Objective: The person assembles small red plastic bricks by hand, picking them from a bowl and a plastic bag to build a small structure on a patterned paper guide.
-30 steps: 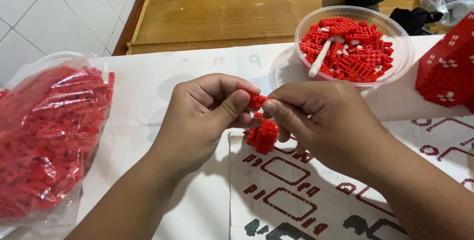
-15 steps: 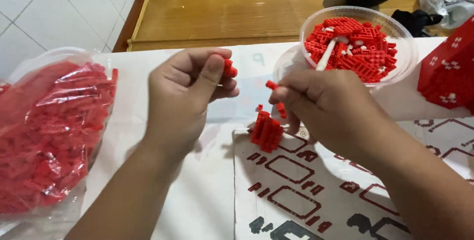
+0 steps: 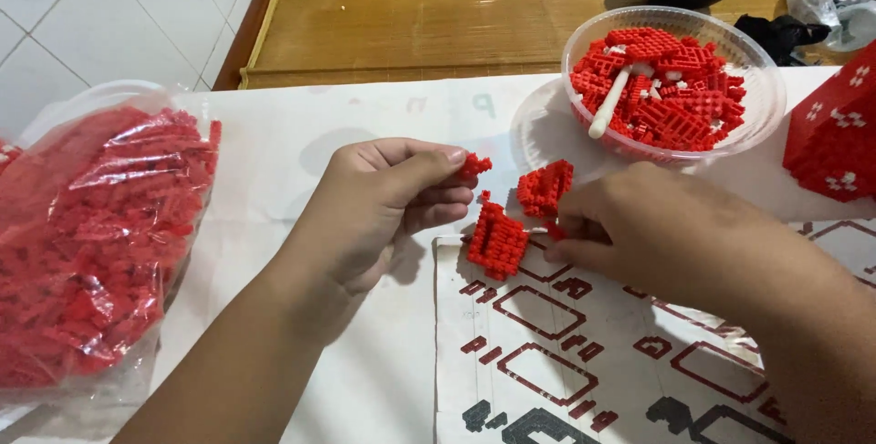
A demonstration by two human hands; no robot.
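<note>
My left hand (image 3: 383, 207) pinches a tiny red brick piece (image 3: 474, 167) between thumb and forefinger, just above the white sheet. My right hand (image 3: 666, 234) holds a small red brick cluster (image 3: 546, 188) at its fingertips. Between the two hands a larger built red brick block (image 3: 497, 241) lies on the printed instruction sheet (image 3: 584, 353), touching neither hand that I can see.
A clear plastic bowl (image 3: 762, 88) of red bricks with a white tool (image 3: 610, 103) stands at the back right. A plastic bag (image 3: 91, 234) full of red bricks lies at the left. A finished red brick model (image 3: 835, 134) sits at the right edge. Behind is a wooden mat.
Both hands have parted and come down toward the sheet. The built block now lies on the paper, and my right hand holds a separate small cluster beside it.
</note>
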